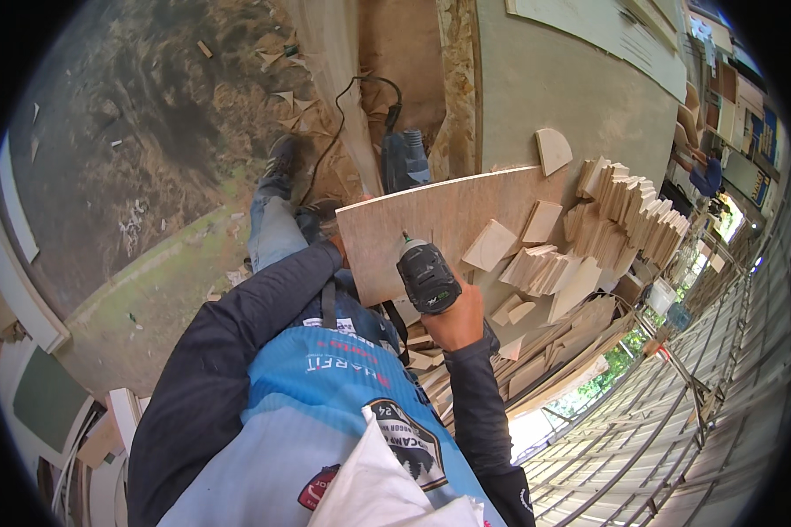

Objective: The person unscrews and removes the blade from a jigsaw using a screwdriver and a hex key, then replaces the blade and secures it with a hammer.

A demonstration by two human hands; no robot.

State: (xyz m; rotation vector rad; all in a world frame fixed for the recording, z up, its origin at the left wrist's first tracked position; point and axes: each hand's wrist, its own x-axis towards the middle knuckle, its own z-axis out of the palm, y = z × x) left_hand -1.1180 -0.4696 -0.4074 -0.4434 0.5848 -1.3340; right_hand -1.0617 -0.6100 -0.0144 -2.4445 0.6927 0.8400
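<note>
In my right hand (459, 321) is a black cordless drill (428, 277), my fingers wrapped round its grip. Its bit points at a plywood board (453, 211); whether the tip touches the wood I cannot tell. My left hand (341, 253) is at the board's left edge, mostly hidden by the board and the sleeve, its fingers out of sight. Small wooden pieces (489, 244) lie on the board's right part, and a rounded piece (553, 151) rests by its far edge.
Beyond the board stands a blue power tool (404, 161) with a black cord (338, 114). Stacked cut wood pieces (620, 215) are at the right, offcuts (571, 342) below them. Sawdust and scraps cover the floor (176, 114). Another person (705, 176) is far right.
</note>
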